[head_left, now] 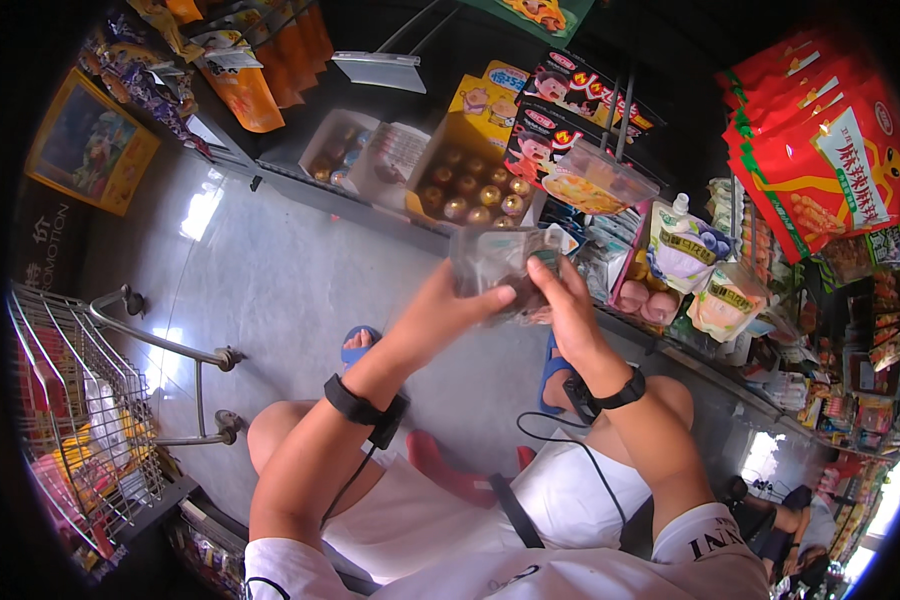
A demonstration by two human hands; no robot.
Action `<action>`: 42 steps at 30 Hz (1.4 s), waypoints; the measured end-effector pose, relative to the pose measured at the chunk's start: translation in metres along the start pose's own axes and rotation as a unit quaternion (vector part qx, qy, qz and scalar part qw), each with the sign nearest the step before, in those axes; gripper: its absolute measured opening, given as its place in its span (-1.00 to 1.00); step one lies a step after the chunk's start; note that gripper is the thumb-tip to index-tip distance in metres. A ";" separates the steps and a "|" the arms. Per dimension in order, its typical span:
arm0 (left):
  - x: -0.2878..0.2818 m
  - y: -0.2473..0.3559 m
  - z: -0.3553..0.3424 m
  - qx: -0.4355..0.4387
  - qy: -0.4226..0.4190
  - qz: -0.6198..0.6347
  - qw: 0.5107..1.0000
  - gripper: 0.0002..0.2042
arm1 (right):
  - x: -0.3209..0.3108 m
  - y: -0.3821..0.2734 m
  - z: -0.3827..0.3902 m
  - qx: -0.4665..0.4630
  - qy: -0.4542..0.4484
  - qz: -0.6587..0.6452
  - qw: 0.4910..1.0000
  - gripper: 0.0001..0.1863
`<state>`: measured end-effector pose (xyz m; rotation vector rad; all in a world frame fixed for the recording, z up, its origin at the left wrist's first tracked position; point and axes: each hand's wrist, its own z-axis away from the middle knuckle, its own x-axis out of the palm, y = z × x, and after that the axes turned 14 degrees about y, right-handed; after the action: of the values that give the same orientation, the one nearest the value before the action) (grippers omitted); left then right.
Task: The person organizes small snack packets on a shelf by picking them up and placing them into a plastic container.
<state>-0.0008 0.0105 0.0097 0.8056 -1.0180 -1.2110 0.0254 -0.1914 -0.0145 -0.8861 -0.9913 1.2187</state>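
A clear plastic bag [487, 262] with something dark inside is held in front of me, just off the edge of the low shelf. My left hand [460, 302] grips its left side, thumb across the front and fingers hidden behind. On the other side, my right hand [566, 305] is closed on the bag, thumb pressed near its upper right part. What the bag contains is too unclear to name. Just beyond it stands an open yellow box [440, 145] with several gold-wrapped round items. Pouches with white spouts, one a purple-printed pouch [682, 245], lie right of my right hand.
Several red snack bags [820, 150] hang at the upper right. Black boxes [542, 140] and a white carton [342, 145] line the shelf. A wire shopping cart [90, 420] with goods stands at the left on the grey floor [240, 270]. Another person [805, 525] is at the lower right.
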 end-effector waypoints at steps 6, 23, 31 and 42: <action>0.008 -0.020 -0.004 0.029 0.005 0.036 0.999 -0.42 | 0.003 0.019 0.003 -0.057 0.001 0.039 0.998 -0.51; 0.010 -0.021 -0.004 0.067 0.022 0.022 0.997 -0.51 | 0.007 0.019 0.005 -0.107 0.048 0.011 0.993 -0.64; 0.007 -0.024 -0.006 0.062 0.049 0.012 0.997 -0.59 | 0.010 0.018 0.006 -0.158 0.053 0.033 0.986 -0.66; 0.007 -0.026 -0.010 0.161 0.099 -0.027 0.982 -0.77 | 0.008 0.016 0.009 -0.163 0.077 0.103 0.978 -0.69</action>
<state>-0.0003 -0.0020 -0.0163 1.1902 -1.0452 -0.9995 0.0118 -0.1814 -0.0257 -1.3486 -1.0088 1.1551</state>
